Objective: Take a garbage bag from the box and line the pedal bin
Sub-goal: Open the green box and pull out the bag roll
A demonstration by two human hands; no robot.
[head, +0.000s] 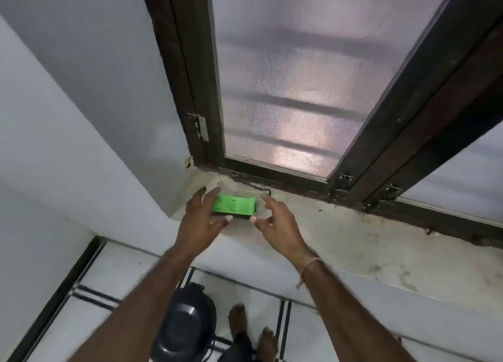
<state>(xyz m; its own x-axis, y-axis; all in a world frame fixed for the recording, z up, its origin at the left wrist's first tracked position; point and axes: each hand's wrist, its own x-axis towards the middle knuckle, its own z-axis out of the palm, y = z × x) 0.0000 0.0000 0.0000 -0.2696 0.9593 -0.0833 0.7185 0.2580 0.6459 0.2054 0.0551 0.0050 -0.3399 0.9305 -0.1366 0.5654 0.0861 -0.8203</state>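
feet (268, 342): two bare feet stand on the floor (114, 269), low down between the two arms and closest to the person
floor: white tiles with dark stripes, far below both hands
bin (185, 323): a dark bin with a round lid sits on the floor under the left arm, just left of the feet; the lid is down
thread (310, 266): a thin thread is tied round the right wrist, just behind the right hand (277, 223)
left hand (198, 220): it reaches to the left end of the box (235, 204); the fingers are straight and spread, and the tips lie over that end; it grips nothing; I cannot tell if it touches the box
right hand: it reaches to the right end of the box; the fingers are loose and a little bent, with a small gap to the box; the thumb tip is right by the near corner; it grips nothing
box: a small bright green box with dark print lies flat on the ledge (353, 242), between the two hands
ledge: a pale, dirty ledge under both hands; it runs on past the right hand
wall (81, 116): a plain white wall, left of the left hand
window (285, 89): past the hands, a dark frame with cloudy glass; blurry bars show through; a metal hinge (201, 127) sits beyond the left hand and small latches (343, 182) beyond the right hand
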